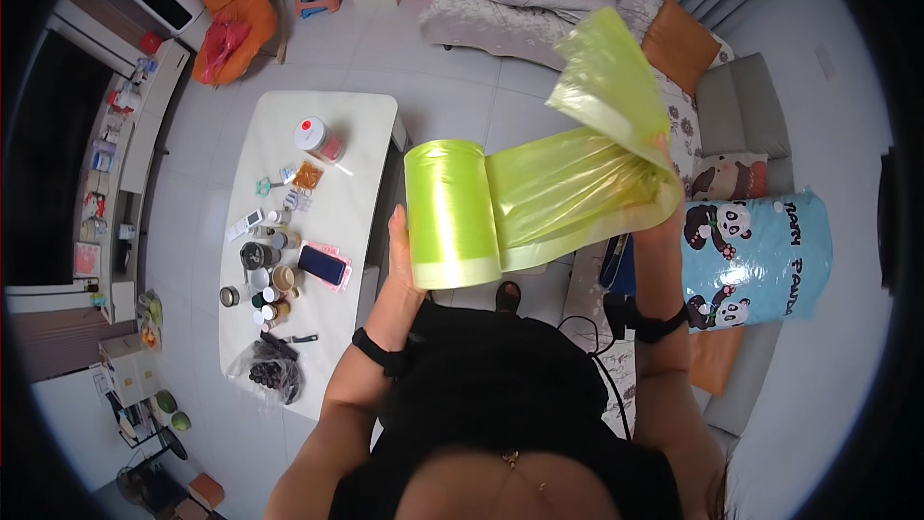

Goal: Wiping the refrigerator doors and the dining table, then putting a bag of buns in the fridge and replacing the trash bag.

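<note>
A thick roll of yellow-green plastic bags [451, 213] stands upright before me. My left hand [404, 249] grips its left side, the thumb showing along the edge and the fingers hidden behind it. From the roll's right side an unrolled strip of thin plastic [556, 195] stretches across to my right hand [658, 220]. That hand is bunched into the film, which creases towards it and covers most of its fingers. Above it, the loose end of the strip [606, 65] flares upward over the sofa's edge.
To my left, a white table [339, 115] bears a lidded jar [317, 141], scissors [268, 185], a smartphone [322, 264], several small jars and a bag of grapes [267, 373]. At right, a blue panda-print package [758, 260] lies on the sofa [747, 97]. An orange chair [242, 14] stands farther off.
</note>
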`<state>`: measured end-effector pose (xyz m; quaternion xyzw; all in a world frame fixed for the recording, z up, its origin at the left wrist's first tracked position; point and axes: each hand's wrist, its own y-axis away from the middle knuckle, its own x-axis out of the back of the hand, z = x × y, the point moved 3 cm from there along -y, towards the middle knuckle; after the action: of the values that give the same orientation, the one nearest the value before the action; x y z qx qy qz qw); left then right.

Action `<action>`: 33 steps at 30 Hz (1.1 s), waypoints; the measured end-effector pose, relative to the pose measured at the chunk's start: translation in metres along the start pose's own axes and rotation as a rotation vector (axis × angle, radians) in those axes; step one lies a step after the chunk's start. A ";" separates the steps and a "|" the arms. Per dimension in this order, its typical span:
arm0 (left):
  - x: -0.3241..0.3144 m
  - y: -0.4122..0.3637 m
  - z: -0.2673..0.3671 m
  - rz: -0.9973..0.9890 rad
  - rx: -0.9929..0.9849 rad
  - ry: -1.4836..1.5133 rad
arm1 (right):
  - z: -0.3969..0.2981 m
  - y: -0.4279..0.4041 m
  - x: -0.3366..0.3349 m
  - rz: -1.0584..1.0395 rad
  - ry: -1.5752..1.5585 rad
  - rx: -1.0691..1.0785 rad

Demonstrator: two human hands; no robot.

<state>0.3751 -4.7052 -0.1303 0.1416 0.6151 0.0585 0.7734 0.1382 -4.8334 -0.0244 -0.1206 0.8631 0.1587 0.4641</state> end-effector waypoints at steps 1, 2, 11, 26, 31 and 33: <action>0.005 0.001 0.002 0.006 -0.009 0.004 | -0.004 -0.002 0.002 -0.090 -0.057 -0.012; 0.009 0.001 0.002 -0.061 0.021 0.118 | -0.007 -0.005 0.004 -0.155 -0.074 -0.008; 0.034 0.023 0.042 -0.132 -0.079 0.069 | -0.042 -0.016 0.018 -0.366 -0.115 0.036; 0.204 0.022 0.087 0.322 -0.137 -0.107 | 0.095 -0.109 0.096 -0.043 0.242 -0.229; 0.271 0.004 0.147 0.542 -0.101 -0.548 | 0.218 -0.128 0.202 0.171 0.212 -0.450; 0.298 -0.001 0.173 0.674 -0.034 -0.710 | 0.262 -0.129 0.223 0.291 0.205 -0.538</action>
<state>0.6134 -4.6529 -0.3741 0.3314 0.2320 0.2639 0.8756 0.2638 -4.8648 -0.3687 -0.1295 0.8406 0.4329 0.2988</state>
